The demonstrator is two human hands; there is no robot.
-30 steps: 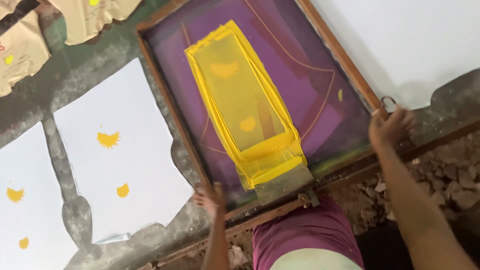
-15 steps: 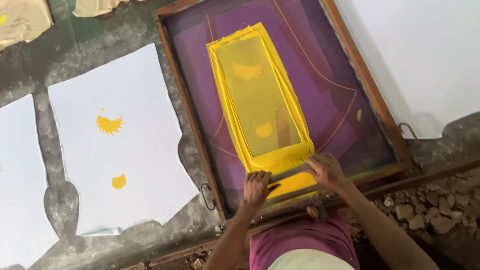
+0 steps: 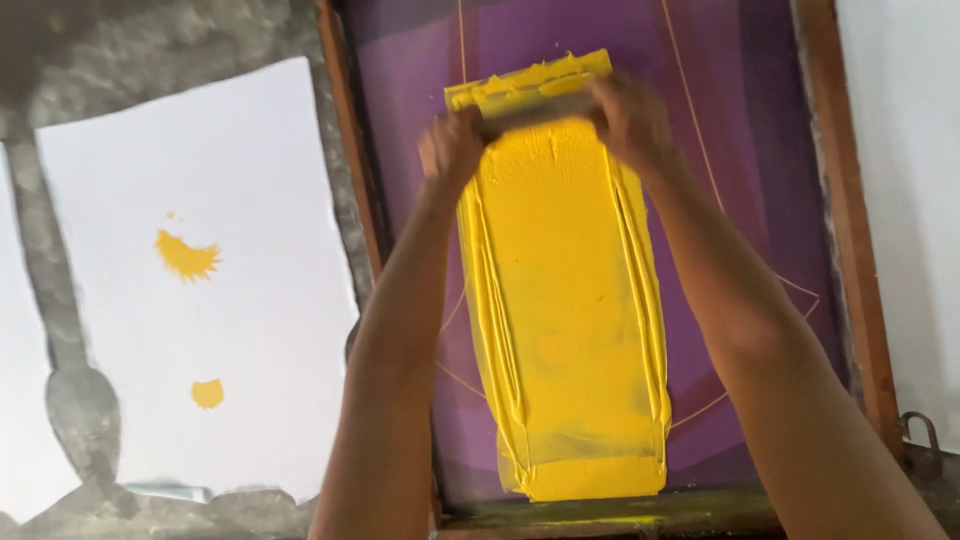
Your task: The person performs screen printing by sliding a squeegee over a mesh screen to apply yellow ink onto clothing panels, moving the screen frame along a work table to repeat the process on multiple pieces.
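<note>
At the far end of the yellow ink strip (image 3: 565, 320), both hands clamp one squeegee (image 3: 535, 108), left hand (image 3: 452, 148) on its left end, right hand (image 3: 628, 118) on its right. Squeegee lies across the purple screen (image 3: 740, 180) inside a wooden frame (image 3: 345, 150). Beside the frame lies white cloth (image 3: 200, 300) bearing yellow prints.
</note>
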